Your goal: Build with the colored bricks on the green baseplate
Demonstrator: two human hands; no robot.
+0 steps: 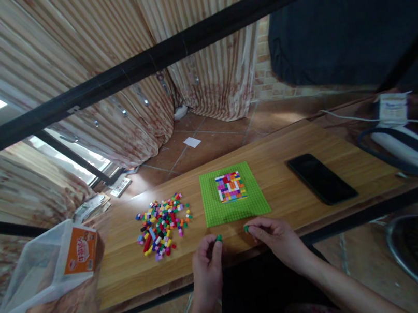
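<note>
My left hand (pixel 208 261) pinches a small green toy brick (pixel 219 238) between thumb and forefinger, just below the near edge of the baseplate. Another small green brick (pixel 247 228) is pinched in my right hand (pixel 274 238), to the right of the first. Both hands hover close to the front edge of the wooden board. Beyond them lies the lime-green studded baseplate (pixel 213 213). On its middle sits a square patch of multicoloured bricks (pixel 231 187). Left of the baseplate, a loose pile of small mixed-colour bricks (pixel 166 223) is spread on the wood.
A black smartphone (pixel 321 178) lies on the board (pixel 271 152) at the right. At the far left stands a clear plastic bin (pixel 41 270) with an orange label. A dark metal bar (pixel 162 56) crosses in front of the curtains. A round metal-rimmed object (pixel 399 248) is at the lower right.
</note>
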